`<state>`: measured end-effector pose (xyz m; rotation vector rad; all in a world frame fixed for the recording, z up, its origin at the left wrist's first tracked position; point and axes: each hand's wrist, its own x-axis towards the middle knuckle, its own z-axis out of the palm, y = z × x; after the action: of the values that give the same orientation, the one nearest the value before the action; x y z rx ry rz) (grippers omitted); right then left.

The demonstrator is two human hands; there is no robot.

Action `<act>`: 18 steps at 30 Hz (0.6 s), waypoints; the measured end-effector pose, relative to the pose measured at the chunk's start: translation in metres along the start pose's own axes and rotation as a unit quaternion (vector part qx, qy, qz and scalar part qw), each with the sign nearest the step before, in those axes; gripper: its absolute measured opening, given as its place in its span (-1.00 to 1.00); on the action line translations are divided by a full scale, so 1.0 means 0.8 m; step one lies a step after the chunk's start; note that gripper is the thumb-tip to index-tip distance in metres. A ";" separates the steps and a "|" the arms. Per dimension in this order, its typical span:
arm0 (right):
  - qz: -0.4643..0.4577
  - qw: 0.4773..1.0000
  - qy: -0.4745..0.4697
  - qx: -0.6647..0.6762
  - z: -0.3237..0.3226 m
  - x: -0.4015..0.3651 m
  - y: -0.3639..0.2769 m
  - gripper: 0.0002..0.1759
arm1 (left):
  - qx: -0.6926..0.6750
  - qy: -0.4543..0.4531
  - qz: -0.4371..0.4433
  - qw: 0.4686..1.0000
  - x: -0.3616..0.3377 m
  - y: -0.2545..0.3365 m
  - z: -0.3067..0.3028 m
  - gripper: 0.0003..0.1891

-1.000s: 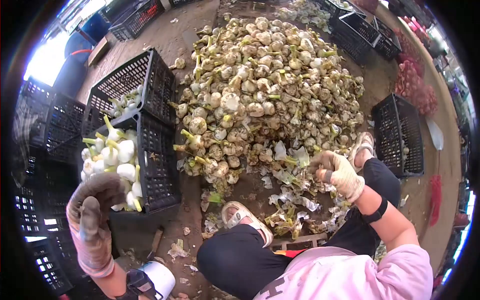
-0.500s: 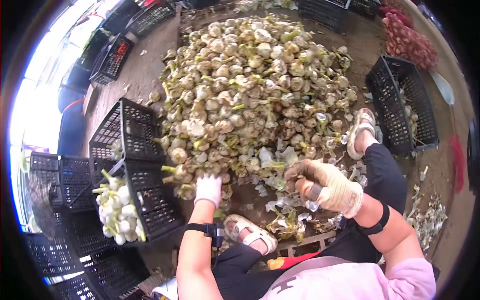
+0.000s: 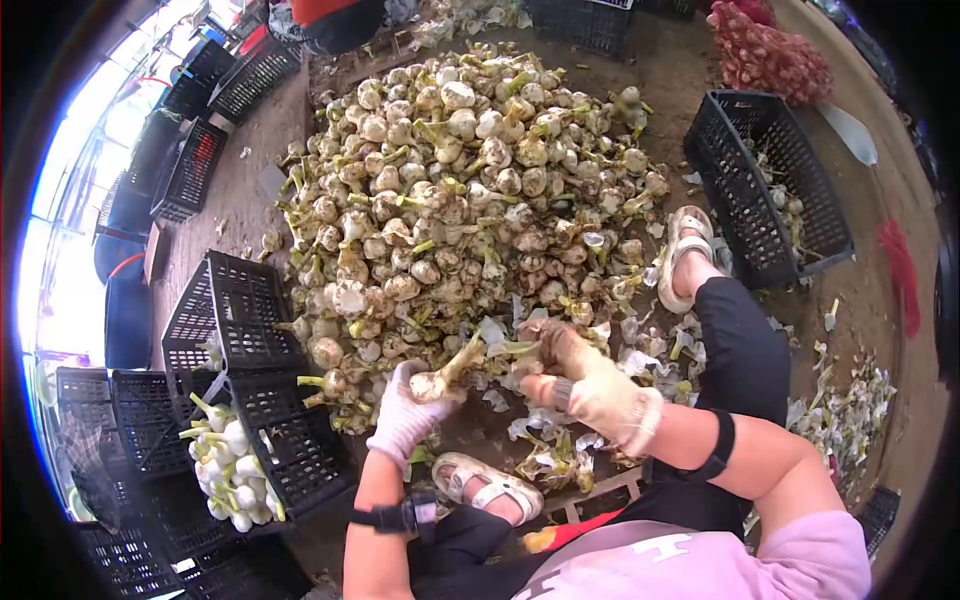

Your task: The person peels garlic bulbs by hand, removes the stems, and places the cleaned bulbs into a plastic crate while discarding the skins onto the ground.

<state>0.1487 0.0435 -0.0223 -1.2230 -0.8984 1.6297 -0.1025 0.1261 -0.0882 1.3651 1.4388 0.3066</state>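
A large pile of garlic bulbs with cut stems [image 3: 460, 190] covers the floor in front of me. My left hand [image 3: 410, 415], in a pale glove, is closed around a garlic bulb [image 3: 432, 385] whose stem points up and to the right. Close to that stem is my right hand [image 3: 590, 385], in a dirty cream glove. Its fingers are wrapped around a small tool with a brownish handle [image 3: 548, 391]; the tool's working end cannot be made out. Loose garlic skins [image 3: 560, 430] lie below and beside my right hand.
Black crates [image 3: 285, 430] stand at the left, one holding cleaned white garlic [image 3: 235, 465]. Another black crate [image 3: 770, 190] with some garlic is at the right, near a red net sack [image 3: 770, 60]. My sandaled feet [image 3: 488, 485] flank the scraps. Part of a person [image 3: 325, 15] shows at the top.
My left hand has come back from the pile's edge with a garlic bulb. The right hand has moved left, close to it. The view has shifted, and a person now shows at the top.
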 end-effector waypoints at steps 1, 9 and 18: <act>0.030 0.999 0.000 0.015 0.006 0.001 0.004 -0.34 | -0.146 -0.023 0.005 0.989 -0.026 0.038 0.008 -0.34; -0.007 0.988 -0.091 0.123 0.031 -0.023 -0.001 -0.55 | 0.172 0.199 0.337 0.904 -0.149 0.129 0.069 -0.22; 0.012 0.979 -0.195 0.053 0.023 -0.038 0.002 -0.56 | 0.075 0.224 0.294 0.926 -0.176 0.112 0.076 -0.23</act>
<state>0.1345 0.0138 -0.0093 -0.8577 -1.0209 1.9495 -0.0376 0.0082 0.0279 1.9295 1.3968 0.9659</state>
